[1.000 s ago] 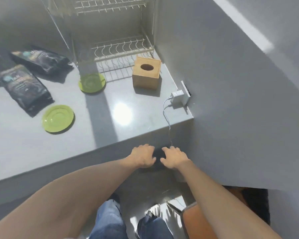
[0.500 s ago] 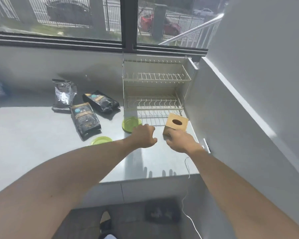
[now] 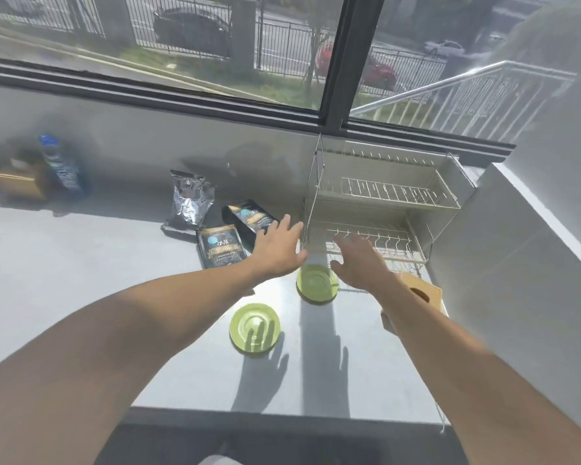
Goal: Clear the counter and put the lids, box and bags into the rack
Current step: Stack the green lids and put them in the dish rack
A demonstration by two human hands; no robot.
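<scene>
Two round green lids lie on the grey counter (image 3: 81, 297): one (image 3: 255, 328) near the front, one (image 3: 317, 284) by the foot of the two-tier wire rack (image 3: 389, 196). A wooden box (image 3: 420, 290) with an oval hole sits right of them, partly behind my right forearm. Two dark bags (image 3: 219, 251) (image 3: 250, 218) and a silver bag (image 3: 189, 203) lie left of the rack. My left hand (image 3: 277, 251) hovers open above the counter beside the dark bags. My right hand (image 3: 358, 263) hovers open above the far lid, in front of the rack's lower tier.
A blue-capped bottle (image 3: 61, 169) and a brown box (image 3: 19, 184) stand at the far left against the wall. A window runs behind the counter and a grey wall closes its right side. A white cable (image 3: 441, 421) hangs at the counter's front right corner.
The view has lifted from the counter's front edge to the counter top. Both hands rose from below the edge, reached forward over the counter and spread their fingers.
</scene>
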